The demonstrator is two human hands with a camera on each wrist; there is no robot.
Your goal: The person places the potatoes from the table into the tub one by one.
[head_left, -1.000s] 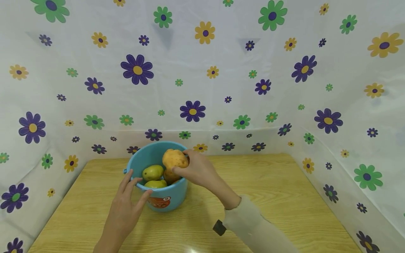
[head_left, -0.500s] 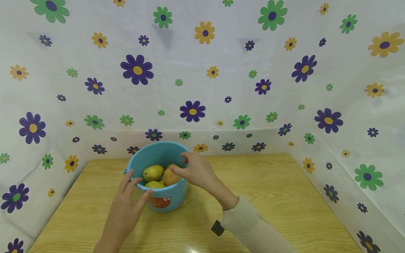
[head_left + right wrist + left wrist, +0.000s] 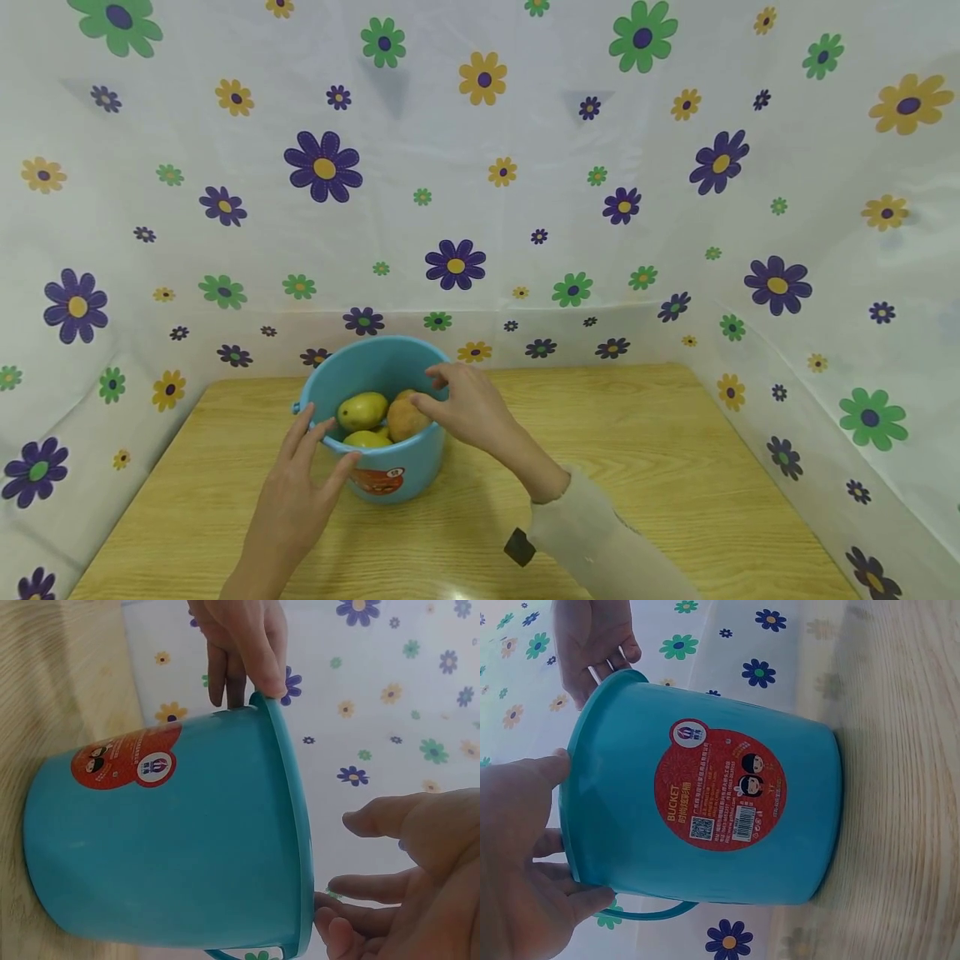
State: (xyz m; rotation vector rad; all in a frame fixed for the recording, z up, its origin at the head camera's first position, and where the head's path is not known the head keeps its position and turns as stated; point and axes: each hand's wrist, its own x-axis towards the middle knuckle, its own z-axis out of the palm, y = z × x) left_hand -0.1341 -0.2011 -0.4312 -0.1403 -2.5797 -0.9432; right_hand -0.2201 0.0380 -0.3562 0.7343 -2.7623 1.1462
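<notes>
A light-blue plastic bucket (image 3: 416, 471) with a red label stands upright on the table. Inside lie a tan potato (image 3: 407, 417) at the right and two yellow-green mango-like fruits (image 3: 363, 411) at the left, the front one partly hidden by the rim. My left hand (image 3: 291, 492) rests on the near-left rim, its fingers and thumb spread along it. Over the right rim hovers my right hand (image 3: 474, 407), thumb and fingers apart with nothing between them. In the right wrist view the right hand (image 3: 427, 877) is beside the bucket's mouth, some fingers at the rim.
The wood-grain table (image 3: 600, 450) extends to the right of the bucket. A white flower-print sheet (image 3: 555, 192) encloses the back and both sides. The bucket's thin blue handle (image 3: 656, 913) hangs down along its side.
My right hand has let go of a potato, which has dropped into the bucket. The right fingers have parted and stayed above the rim. My left hand has kept its place.
</notes>
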